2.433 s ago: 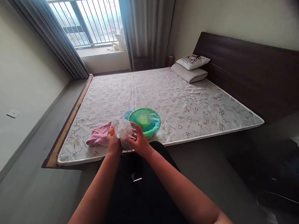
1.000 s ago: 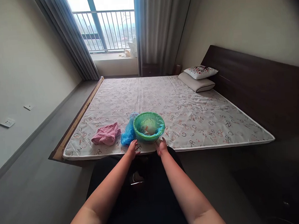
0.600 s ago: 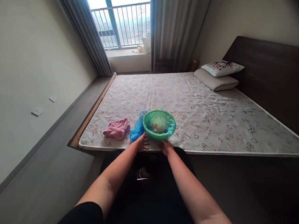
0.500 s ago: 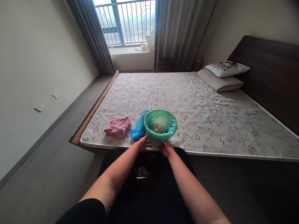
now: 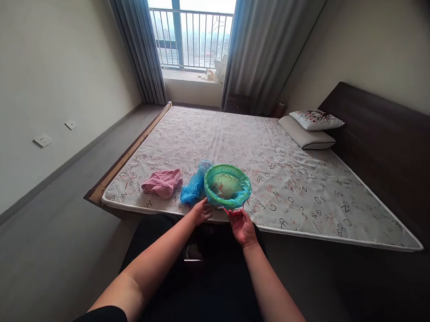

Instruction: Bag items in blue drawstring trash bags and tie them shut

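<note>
A green basket [image 5: 227, 169] stands near the front edge of the mattress, lined with a blue plastic bag that folds over its rim. Something pale with small red marks lies inside. My right hand [image 5: 243, 226] is in front of it, fingers pinched on a thin red strip, perhaps a drawstring. My left hand [image 5: 202, 212] is at the basket's lower left, palm partly turned up and fingers apart; whether it touches the bag is unclear. Left of the basket lies a crumpled blue plastic bag [image 5: 194, 186], and beyond it a pink cloth [image 5: 163, 184].
The mattress [image 5: 268, 153], printed with letters, spreads ahead on a wooden bed frame [image 5: 126, 158]. Two pillows [image 5: 303, 132] rest by the dark headboard [image 5: 382, 133]. Grey curtains [image 5: 262, 43] flank the window, and a white bag [image 5: 220, 69] sits on its sill.
My right hand has come out from under the basket and now pinches the red strip in front. My left hand has drawn back slightly. The view has tilted and shifted.
</note>
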`<state>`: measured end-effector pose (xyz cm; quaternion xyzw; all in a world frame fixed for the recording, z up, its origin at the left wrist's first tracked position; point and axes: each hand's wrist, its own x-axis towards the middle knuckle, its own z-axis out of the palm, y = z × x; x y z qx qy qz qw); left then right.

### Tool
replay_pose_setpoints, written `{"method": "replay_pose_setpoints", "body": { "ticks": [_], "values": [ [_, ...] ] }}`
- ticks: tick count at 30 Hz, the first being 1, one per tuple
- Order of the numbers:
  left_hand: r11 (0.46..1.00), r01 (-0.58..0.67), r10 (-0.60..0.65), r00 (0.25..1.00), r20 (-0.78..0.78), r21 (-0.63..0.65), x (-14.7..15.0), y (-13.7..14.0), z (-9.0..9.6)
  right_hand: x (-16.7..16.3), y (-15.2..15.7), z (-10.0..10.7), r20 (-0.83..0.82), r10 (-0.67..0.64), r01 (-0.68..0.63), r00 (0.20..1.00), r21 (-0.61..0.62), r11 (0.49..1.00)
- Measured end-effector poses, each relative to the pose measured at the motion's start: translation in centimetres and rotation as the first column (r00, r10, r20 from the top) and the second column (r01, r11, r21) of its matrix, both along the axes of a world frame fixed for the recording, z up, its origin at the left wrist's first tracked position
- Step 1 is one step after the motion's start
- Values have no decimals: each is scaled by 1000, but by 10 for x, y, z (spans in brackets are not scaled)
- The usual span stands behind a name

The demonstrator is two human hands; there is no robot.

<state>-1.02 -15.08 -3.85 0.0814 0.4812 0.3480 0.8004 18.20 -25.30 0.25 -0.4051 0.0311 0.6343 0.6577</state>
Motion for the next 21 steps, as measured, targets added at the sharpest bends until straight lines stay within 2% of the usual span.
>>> {"method": "replay_pose_setpoints", "body": {
  "ticks": [7, 12, 17, 21],
  "values": [
    [997, -66, 65, 997, 31, 38, 13, -5, 18, -16, -16, 18, -64, 43, -40, 997, 48, 998],
    [995, -63, 62, 998, 15, 73, 8, -14, 26, -7, -22, 26, 24, 8, -9, 1000, 19, 1000],
    [995, 13, -4, 996, -93, 101, -4, -44, 28, 5, -20, 22, 194, -31, 43, 980, -55, 998],
    [975, 176, -154, 976, -154, 138, -31, -67, 32, 8, -19, 6, 348, -20, 65, 937, -118, 991]
  ]
}}
